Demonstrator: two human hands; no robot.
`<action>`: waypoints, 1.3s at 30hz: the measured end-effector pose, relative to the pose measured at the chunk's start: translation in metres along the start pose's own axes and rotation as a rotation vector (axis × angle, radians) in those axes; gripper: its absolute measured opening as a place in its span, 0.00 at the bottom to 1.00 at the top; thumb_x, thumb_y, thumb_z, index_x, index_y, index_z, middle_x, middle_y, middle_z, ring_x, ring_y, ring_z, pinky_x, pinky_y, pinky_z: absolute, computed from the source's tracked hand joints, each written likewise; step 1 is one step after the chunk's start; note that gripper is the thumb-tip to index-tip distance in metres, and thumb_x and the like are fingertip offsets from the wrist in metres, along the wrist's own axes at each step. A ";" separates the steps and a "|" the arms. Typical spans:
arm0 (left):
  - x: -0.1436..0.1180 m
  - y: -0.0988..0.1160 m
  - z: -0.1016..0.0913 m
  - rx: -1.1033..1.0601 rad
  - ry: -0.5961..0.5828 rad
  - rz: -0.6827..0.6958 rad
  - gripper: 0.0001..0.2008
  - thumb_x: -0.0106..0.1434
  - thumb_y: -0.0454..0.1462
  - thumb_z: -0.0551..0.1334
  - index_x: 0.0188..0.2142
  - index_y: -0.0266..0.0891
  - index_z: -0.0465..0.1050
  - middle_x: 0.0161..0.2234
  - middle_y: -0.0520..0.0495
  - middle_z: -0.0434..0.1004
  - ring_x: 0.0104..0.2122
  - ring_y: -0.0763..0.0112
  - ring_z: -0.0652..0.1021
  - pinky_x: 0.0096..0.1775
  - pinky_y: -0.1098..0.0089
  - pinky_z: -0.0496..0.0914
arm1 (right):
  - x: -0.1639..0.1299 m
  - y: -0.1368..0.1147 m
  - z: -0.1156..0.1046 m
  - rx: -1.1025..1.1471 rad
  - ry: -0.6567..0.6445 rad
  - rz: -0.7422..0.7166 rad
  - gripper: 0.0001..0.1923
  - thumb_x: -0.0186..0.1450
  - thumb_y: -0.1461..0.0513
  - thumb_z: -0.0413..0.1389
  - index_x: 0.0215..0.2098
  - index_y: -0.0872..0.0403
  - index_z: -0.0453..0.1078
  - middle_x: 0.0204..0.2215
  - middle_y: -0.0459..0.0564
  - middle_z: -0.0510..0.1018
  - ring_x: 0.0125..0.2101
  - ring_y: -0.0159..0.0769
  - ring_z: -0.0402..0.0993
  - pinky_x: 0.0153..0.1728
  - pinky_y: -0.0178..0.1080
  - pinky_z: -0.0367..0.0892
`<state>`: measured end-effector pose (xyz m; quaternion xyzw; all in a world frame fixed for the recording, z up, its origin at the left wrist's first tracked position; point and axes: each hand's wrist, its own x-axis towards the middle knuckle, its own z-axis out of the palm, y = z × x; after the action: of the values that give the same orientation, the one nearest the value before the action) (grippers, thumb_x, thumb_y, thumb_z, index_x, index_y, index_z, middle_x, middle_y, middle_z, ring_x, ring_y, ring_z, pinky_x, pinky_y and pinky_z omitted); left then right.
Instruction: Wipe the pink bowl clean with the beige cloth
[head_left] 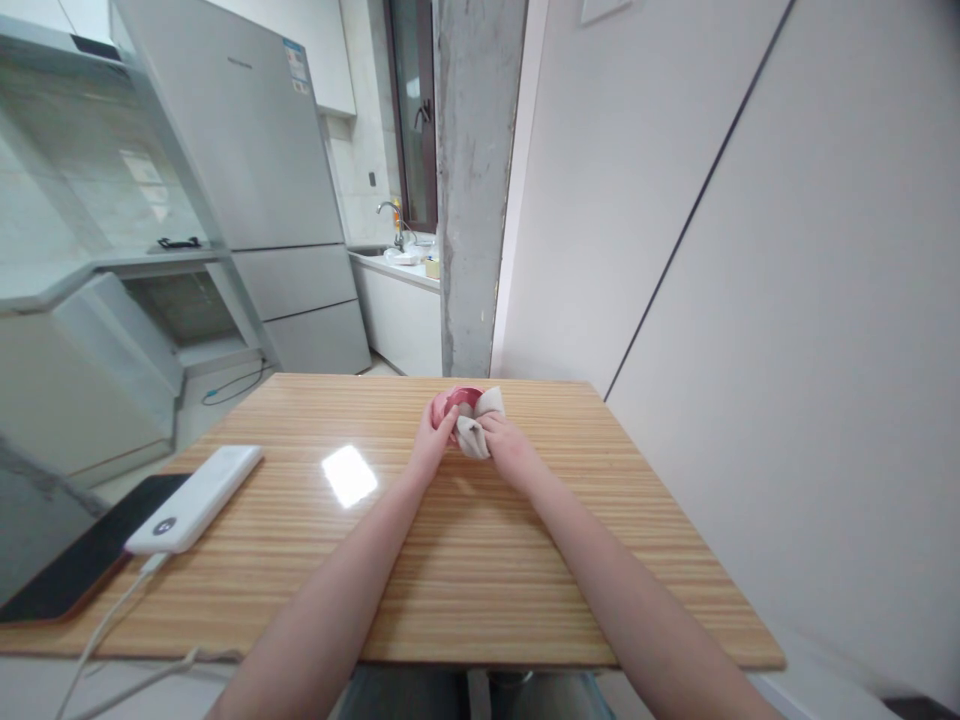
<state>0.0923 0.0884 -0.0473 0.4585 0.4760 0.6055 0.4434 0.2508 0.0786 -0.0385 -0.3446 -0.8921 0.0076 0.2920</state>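
Observation:
Near the far edge of the wooden table (420, 600), my left hand (433, 437) is closed on the left rim of a small red-pink bowl (466, 395). The bowl is tilted, with its opening partly turned toward me. My right hand (510, 447) grips a light grey-beige cloth (473, 438), which is bunched against the bowl's right side and partly tucked into it. Folds of cloth and my fingers hide much of the bowl's inside.
To the left lies a white power bank (199, 500) with a white cable (112, 615) plugged in. Beside it is a flat black board or mat (82, 550). A white wall (787, 350) borders the table's right side. Beyond stands a fridge (247, 150).

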 end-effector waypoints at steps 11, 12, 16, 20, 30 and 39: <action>-0.009 -0.007 0.010 -0.154 -0.050 -0.183 0.37 0.54 0.47 0.69 0.59 0.43 0.59 0.56 0.38 0.71 0.47 0.62 0.78 0.42 0.65 0.75 | -0.003 0.004 0.006 -0.110 -0.004 0.069 0.06 0.65 0.68 0.55 0.38 0.57 0.74 0.36 0.53 0.76 0.42 0.40 0.66 0.44 0.41 0.66; -0.006 -0.008 0.008 -0.110 -0.039 -0.152 0.35 0.54 0.47 0.69 0.57 0.41 0.61 0.55 0.38 0.72 0.48 0.61 0.77 0.44 0.64 0.74 | -0.004 0.006 0.007 -0.088 0.003 0.045 0.07 0.64 0.68 0.56 0.40 0.57 0.74 0.37 0.53 0.76 0.43 0.40 0.66 0.45 0.41 0.66; 0.005 -0.007 -0.004 0.061 0.011 -0.003 0.30 0.53 0.44 0.69 0.53 0.38 0.66 0.53 0.38 0.73 0.54 0.58 0.73 0.54 0.61 0.68 | -0.005 0.010 0.003 -0.064 0.024 -0.013 0.09 0.64 0.68 0.56 0.43 0.56 0.73 0.41 0.54 0.77 0.44 0.40 0.67 0.45 0.42 0.66; 0.001 -0.006 -0.002 0.026 -0.012 -0.019 0.38 0.51 0.44 0.71 0.59 0.40 0.61 0.53 0.38 0.73 0.51 0.58 0.76 0.52 0.60 0.70 | -0.005 0.004 0.004 -0.110 0.002 0.023 0.07 0.67 0.67 0.54 0.39 0.55 0.74 0.37 0.54 0.77 0.43 0.41 0.66 0.44 0.42 0.66; 0.006 -0.006 -0.006 0.046 0.052 -0.010 0.28 0.52 0.50 0.69 0.46 0.36 0.69 0.47 0.37 0.76 0.51 0.56 0.75 0.53 0.59 0.69 | -0.004 -0.001 0.006 -0.067 -0.026 -0.021 0.09 0.66 0.69 0.53 0.42 0.56 0.73 0.40 0.54 0.76 0.45 0.40 0.66 0.45 0.42 0.66; -0.002 -0.020 0.008 -0.063 0.013 0.007 0.43 0.48 0.46 0.73 0.60 0.40 0.58 0.56 0.36 0.70 0.53 0.59 0.74 0.53 0.62 0.70 | -0.005 0.005 0.014 -0.083 0.007 0.072 0.09 0.66 0.70 0.53 0.39 0.56 0.74 0.36 0.53 0.76 0.41 0.40 0.66 0.44 0.41 0.65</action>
<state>0.1023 0.0909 -0.0660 0.4420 0.4581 0.6245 0.4526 0.2495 0.0816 -0.0542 -0.3881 -0.8777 -0.0201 0.2802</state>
